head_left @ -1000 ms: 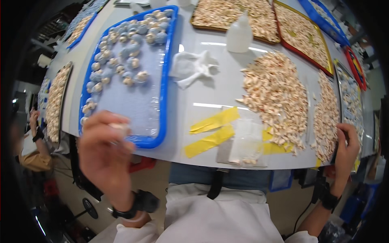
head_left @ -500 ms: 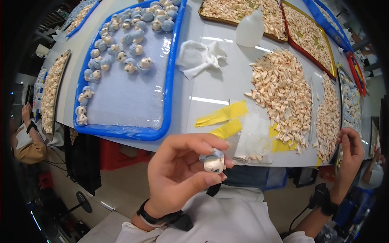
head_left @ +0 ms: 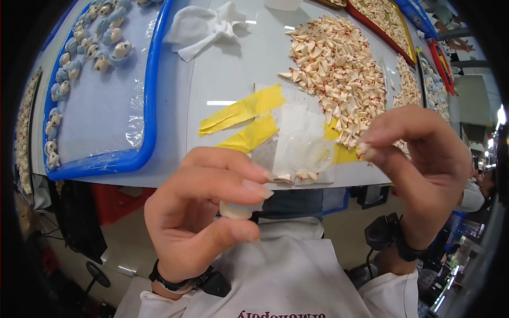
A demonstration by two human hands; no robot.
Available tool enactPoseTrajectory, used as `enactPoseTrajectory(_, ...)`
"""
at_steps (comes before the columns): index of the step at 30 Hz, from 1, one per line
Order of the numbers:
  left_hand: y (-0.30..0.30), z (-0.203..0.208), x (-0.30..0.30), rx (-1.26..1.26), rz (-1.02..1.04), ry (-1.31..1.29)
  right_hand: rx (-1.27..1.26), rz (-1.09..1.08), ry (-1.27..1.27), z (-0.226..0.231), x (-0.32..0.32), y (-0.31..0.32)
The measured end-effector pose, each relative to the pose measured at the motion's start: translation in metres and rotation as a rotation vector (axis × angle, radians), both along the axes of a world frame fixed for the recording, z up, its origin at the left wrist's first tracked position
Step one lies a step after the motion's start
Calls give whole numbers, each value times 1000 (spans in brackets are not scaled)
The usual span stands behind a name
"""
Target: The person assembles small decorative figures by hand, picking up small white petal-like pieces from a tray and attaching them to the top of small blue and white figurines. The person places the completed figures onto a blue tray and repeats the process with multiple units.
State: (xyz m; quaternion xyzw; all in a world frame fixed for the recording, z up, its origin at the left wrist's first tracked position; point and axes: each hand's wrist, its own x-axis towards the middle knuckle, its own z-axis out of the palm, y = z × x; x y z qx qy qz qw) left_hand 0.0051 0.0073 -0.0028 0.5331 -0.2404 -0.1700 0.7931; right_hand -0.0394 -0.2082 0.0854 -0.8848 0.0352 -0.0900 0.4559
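Note:
My left hand (head_left: 196, 212) is closed round a small doll head (head_left: 236, 211) with a pale blue top, gripped between thumb and fingers in front of the table's near edge. Its face is turned out of sight, and the fingers cover much of it. My right hand (head_left: 424, 153) pinches a tiny cream piece (head_left: 363, 149) between thumb and fingertip. That hand is beside the near end of a heap of small pointed cream pieces (head_left: 339, 74) with red tips. Between the hands, a clear shallow dish (head_left: 310, 153) rests on white paper, with a few loose pieces at its near side.
A blue-rimmed tray (head_left: 150, 100) at the left carries several more doll heads (head_left: 111, 36). Yellow tape strips (head_left: 244, 110) and a crumpled white cloth (head_left: 204, 26) lie on the table. Trays of cream pieces (head_left: 384, 21) stand at the far right.
My right hand has come in from the right edge and now pinches a tiny cream piece. My left hand has turned the doll head, hiding its face. The whole view has shifted.

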Motion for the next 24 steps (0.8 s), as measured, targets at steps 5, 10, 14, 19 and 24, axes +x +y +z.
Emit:
enactPoseTrajectory(5, -5, 8, -3, 30, 20, 50, -362, 73, -120, -9, 18, 30)
enactPoseTrajectory(10, -6, 11, -3, -29, 9, 145, -579, 178, -27, 5, 24, 29)
enactPoseTrajectory(14, -3, 4, 1, -24, -32, -2, -597, 130, -82, -2, 25, 37)
enactPoseTrajectory(19, -5, 10, 8, 80, -91, -233, -303, 59, 211, 28, 15, 48)
enactPoseTrajectory(24, -10, 22, -3, 150, -25, -290, 67, 252, 21, 0, -16, 31)
